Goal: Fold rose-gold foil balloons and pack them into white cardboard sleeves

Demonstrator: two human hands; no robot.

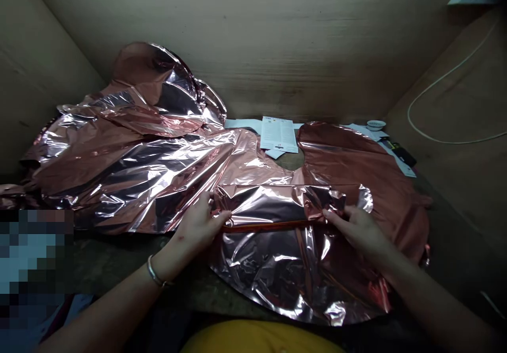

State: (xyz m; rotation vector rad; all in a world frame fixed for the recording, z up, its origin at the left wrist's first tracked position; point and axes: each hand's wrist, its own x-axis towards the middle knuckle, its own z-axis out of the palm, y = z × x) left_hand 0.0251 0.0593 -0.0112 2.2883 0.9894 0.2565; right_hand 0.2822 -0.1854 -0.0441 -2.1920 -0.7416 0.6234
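A large, flat rose-gold foil balloon [277,201] spreads across the table, its shiny film creased. Between my hands a strip of it is folded over, with a straight fold edge along the front. My left hand [203,220] grips the left end of this strip, thumb on top and fingers partly hidden under the foil. At the strip's right end my right hand [356,225] pinches the film between thumb and fingers. A rounded flap of foil hangs toward my body below the fold. More crumpled foil is heaped at the back left.
Behind the foil lie a printed white packet [279,135] and other papers. A small white dish [376,125] and a dark object [404,155] sit at the back right. Wooden panels [269,46] enclose the table, and a white cable [420,96] hangs on the right.
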